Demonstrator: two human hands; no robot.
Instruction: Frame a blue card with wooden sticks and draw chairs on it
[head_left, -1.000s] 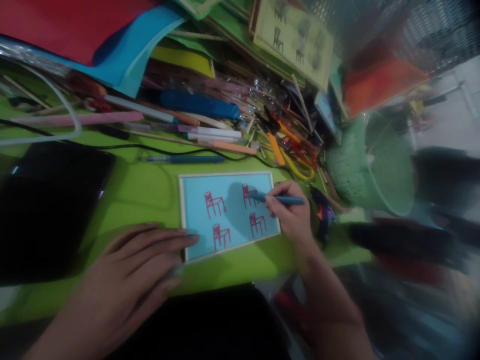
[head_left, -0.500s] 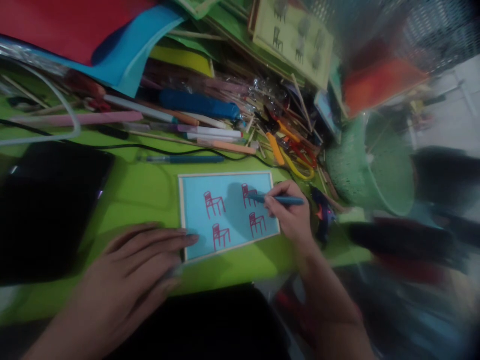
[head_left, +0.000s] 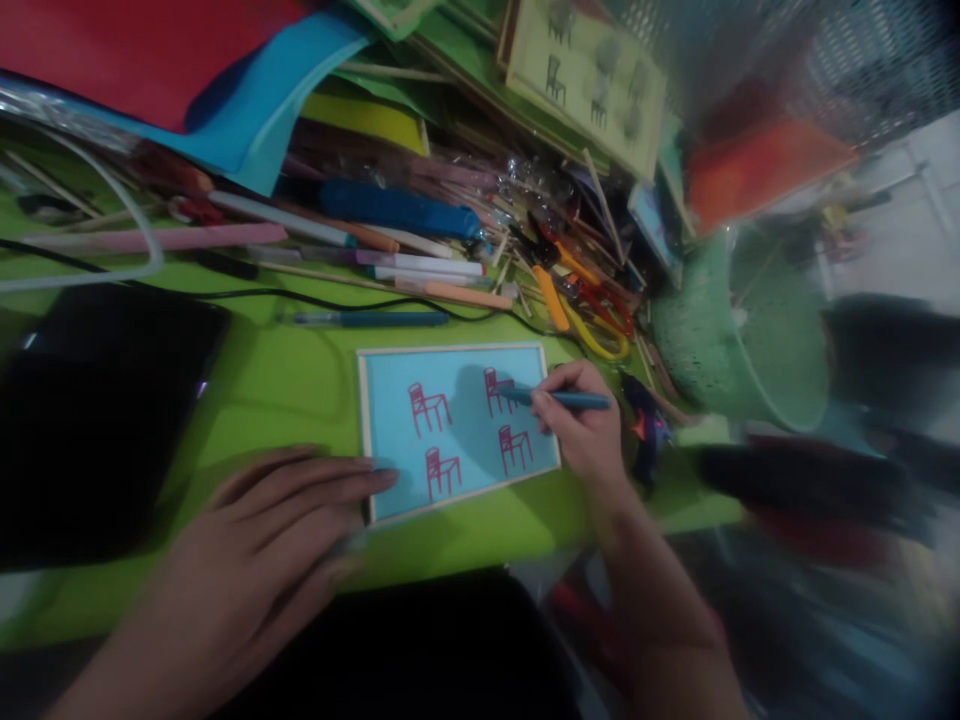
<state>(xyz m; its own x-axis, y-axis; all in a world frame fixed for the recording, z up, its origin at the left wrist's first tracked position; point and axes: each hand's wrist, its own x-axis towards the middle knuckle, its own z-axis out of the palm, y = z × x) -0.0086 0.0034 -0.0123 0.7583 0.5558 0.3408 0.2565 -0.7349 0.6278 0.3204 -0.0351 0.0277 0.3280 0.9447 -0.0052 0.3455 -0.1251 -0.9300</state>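
Note:
A light blue card [head_left: 465,440] with a pale stick frame lies on the green table, bearing several red chair drawings. My right hand [head_left: 581,415] pinches a dark blue pen [head_left: 577,399] at the card's right edge. The pen's tip is on or just over the upper right chair drawing [head_left: 499,390]; actual contact cannot be made out. My left hand [head_left: 292,535] lies nearly flat, palm down, its fingertips resting on the card's lower left corner. Nothing shows in its grasp.
On the left lies a black shiny device [head_left: 105,420]. Markers [head_left: 427,265], a black cable, sticks and orange-handled pliers [head_left: 553,300] spread behind the card. A green basket [head_left: 739,330] stands at the right. Stacked framed cards [head_left: 585,80] and coloured sheets [head_left: 255,100] sit at the back.
My right hand and the pen have shifted very slightly to the right. My left hand and the card look the same.

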